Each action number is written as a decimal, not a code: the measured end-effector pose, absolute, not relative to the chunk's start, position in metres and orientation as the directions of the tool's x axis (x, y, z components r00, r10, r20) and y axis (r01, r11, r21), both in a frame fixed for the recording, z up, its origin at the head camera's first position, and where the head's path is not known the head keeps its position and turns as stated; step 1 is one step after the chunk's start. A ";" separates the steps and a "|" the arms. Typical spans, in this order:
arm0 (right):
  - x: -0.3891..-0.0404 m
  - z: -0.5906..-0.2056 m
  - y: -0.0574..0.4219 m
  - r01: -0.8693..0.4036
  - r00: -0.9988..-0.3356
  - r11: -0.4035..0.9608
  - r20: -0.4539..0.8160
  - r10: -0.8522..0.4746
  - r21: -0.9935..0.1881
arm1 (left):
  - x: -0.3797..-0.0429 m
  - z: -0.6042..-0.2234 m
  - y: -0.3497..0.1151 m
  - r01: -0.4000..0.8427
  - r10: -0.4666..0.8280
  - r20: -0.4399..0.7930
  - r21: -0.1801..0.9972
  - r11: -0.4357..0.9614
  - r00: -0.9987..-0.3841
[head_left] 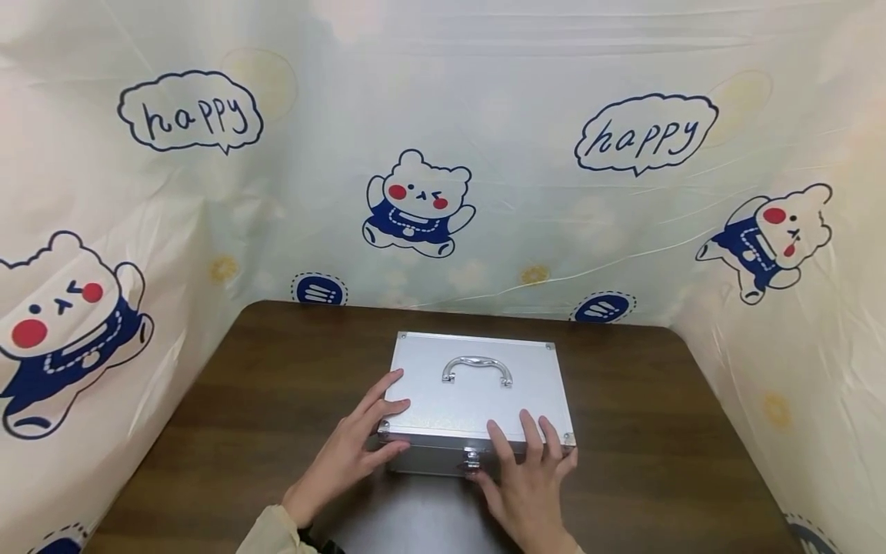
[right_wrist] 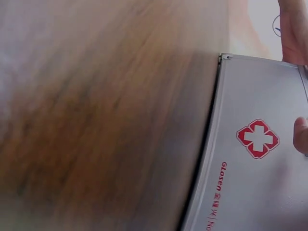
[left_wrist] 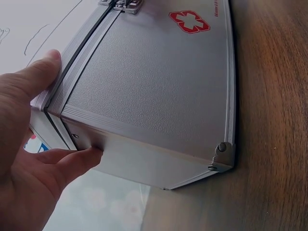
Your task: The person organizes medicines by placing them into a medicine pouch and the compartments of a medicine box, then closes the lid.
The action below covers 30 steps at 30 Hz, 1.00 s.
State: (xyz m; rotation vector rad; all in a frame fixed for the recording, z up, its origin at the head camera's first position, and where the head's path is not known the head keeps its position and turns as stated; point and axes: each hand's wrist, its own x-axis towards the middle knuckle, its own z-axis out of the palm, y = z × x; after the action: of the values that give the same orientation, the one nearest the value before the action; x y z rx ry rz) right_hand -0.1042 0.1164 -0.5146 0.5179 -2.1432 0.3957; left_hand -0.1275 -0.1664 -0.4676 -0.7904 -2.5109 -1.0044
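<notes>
A silver first-aid box stands closed on the brown table, its metal carrying handle on the lid. At the box's front left corner, my left hand grips it. The left wrist view shows the thumb on the lid's front edge and a bent finger against the side wall. My right hand spreads its fingers over the lid's front right edge. Its thumb reaches to the front latch. A red cross emblem marks the front panel.
The dark wooden table has rounded far corners. Behind it and on both sides hangs a pale curtain printed with bears and the word "happy". A beige sleeve and a dark band show at the left wrist.
</notes>
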 end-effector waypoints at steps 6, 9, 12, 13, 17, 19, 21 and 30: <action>-0.099 -0.509 0.116 -0.502 -0.585 0.851 0.786 -0.201 -0.155 | -0.127 -0.466 -0.166 0.584 0.371 0.460 0.527 0.617 -0.807; -0.099 -0.506 0.114 -0.499 -0.590 0.845 0.789 -0.168 -0.194 | -0.127 -0.465 -0.166 0.561 0.369 0.428 0.546 0.622 -0.825; -0.099 -0.505 0.112 -0.490 -0.601 0.843 0.786 -0.143 -0.221 | -0.127 -0.464 -0.165 0.548 0.367 0.409 0.562 0.620 -0.835; -0.099 -0.504 0.111 -0.485 -0.603 0.845 0.786 -0.138 -0.224 | -0.127 -0.464 -0.165 0.545 0.367 0.405 0.566 0.619 -0.837; -0.099 -0.503 0.110 -0.478 -0.612 0.845 0.781 -0.123 -0.241 | -0.127 -0.464 -0.165 0.540 0.367 0.398 0.575 0.615 -0.841; -0.099 -0.500 0.109 -0.480 -0.607 0.840 0.787 -0.110 -0.253 | -0.127 -0.464 -0.165 0.535 0.363 0.394 0.581 0.613 -0.844; -0.099 -0.497 0.107 -0.483 -0.603 0.833 0.792 -0.094 -0.270 | -0.126 -0.463 -0.165 0.534 0.361 0.395 0.584 0.612 -0.845; -0.098 -0.487 0.102 -0.453 -0.629 0.839 0.775 -0.062 -0.301 | -0.127 -0.464 -0.166 0.540 0.366 0.398 0.579 0.610 -0.841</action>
State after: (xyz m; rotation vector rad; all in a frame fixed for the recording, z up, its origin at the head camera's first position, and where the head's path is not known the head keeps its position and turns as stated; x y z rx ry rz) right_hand -0.0984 0.1024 -0.4874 0.3732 -2.1950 0.6102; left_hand -0.1273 -0.1656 -0.4636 -0.7445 -2.5976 -1.0525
